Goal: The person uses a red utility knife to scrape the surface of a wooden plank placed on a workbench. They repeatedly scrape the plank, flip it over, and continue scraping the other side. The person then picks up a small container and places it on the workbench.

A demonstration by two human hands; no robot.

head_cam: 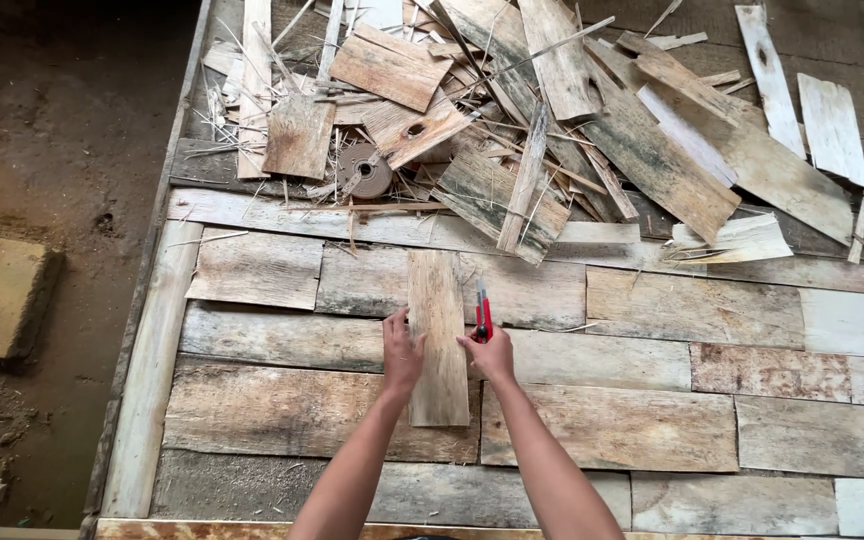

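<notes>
Head view: left hand [401, 352] is pressing fingers flat on an upright veneer strip [438, 338] lying across laid sheets [612, 425], steadying it; right hand [493, 352] is gripping a red utility knife [481, 312] along its edge. Scrap pile [512, 110] is lying beyond.

Arms: both of yours were bare and reached straight forward, nearly parallel.
Left hand [402, 352]: it lay palm down, fingers spread and pressing flat.
Right hand [493, 352]: its fingers were curled closed in a grip, thumb pointing inward.
</notes>
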